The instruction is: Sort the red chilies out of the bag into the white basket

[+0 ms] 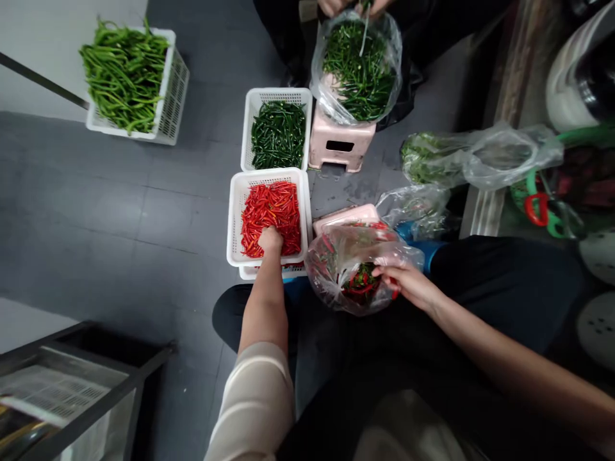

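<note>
My left hand (270, 241) is closed in a fist on the red chillies (273, 205) in a white plastic basket (234, 224); its fingertips are hidden. On my lap is a clear plastic bag (331, 269) holding red chillies and green stems (364, 278). At the bag's opening, my right hand (401, 282) has its fingers bent toward the stems. Something red, too small to make out, shows beneath those fingers, possibly a tool handle. Behind the bag, a pink stool (348, 216) is partly covered.
Another white basket holds dark green chillies (278, 134). Opposite, a person's hands (355, 5) work over a bag of green chillies (360, 70) on a pink stool (342, 144). Long green peppers (125, 77) fill a crate at far left. Red-handled scissors (535, 210) lie right.
</note>
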A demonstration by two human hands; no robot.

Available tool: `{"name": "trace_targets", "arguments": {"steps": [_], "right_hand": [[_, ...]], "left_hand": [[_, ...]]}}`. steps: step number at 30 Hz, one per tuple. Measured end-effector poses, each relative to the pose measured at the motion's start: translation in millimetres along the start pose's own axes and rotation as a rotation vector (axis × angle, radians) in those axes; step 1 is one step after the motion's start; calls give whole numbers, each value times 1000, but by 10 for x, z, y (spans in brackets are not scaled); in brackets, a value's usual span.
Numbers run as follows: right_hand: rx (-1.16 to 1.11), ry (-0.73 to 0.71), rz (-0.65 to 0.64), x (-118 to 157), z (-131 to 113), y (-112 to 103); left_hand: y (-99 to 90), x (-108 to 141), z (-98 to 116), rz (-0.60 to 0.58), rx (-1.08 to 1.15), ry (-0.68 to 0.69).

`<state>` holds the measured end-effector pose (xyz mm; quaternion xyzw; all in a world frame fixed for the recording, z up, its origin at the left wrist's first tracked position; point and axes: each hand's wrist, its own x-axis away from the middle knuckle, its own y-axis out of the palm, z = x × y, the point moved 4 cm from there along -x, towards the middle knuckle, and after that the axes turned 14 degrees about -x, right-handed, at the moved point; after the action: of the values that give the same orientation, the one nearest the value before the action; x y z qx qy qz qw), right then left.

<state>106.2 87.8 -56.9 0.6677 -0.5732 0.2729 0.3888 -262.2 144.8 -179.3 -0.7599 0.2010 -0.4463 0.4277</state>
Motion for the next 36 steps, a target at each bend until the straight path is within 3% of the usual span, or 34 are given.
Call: {"name": "trace_targets", "arguments": {"steps": [4,6,8,10,12,14,17,19,20,22,24,26,28,30,32,34,36], "right_hand": [[592,-279,76,-139,-283,-119],[883,-366,19,-25,-443,-140],[1035,-422,-49,203,-572,-156],[1084,-517,66,453,-684,-214],[1113,-605,314,607,-727,-310],[1140,-594,467,561,-661,-408],[1046,-405,459,204,-513,-570],[787,-306,436,27,-511,-663],[615,-278,402,4,-543,-674],[270,-251,257,109,-648,-581],[28,-232,15,367,-762,-336],[-76,-222,-225,661,-836,-42],[-114,-207,-343,846,-839,152],[-114,-213,-341,865,-801,178],[-42,-252,-276,785,-762,53],[125,-337,-143,727,-758,-158],[361,-508,80,801,-815,-353]], "left_hand": [[27,64,10,-15,33,11],[-15,115,10,-5,92,-14],[-135,183,-21,64,203,-71],[-332,298,-69,167,356,-125],[-586,510,-87,284,540,-112],[-843,857,-34,386,740,-3],[-1071,1579,225,377,892,370],[-1038,2072,444,279,816,642],[-975,2266,511,267,773,688],[-787,2490,545,310,731,589],[-548,2533,511,332,723,399],[-320,2471,502,260,714,315],[-174,2376,513,154,726,323],[-137,2299,504,85,765,328],[-176,2261,471,66,810,298],[-248,2265,434,95,817,255],[-330,2295,425,159,771,239]]}}
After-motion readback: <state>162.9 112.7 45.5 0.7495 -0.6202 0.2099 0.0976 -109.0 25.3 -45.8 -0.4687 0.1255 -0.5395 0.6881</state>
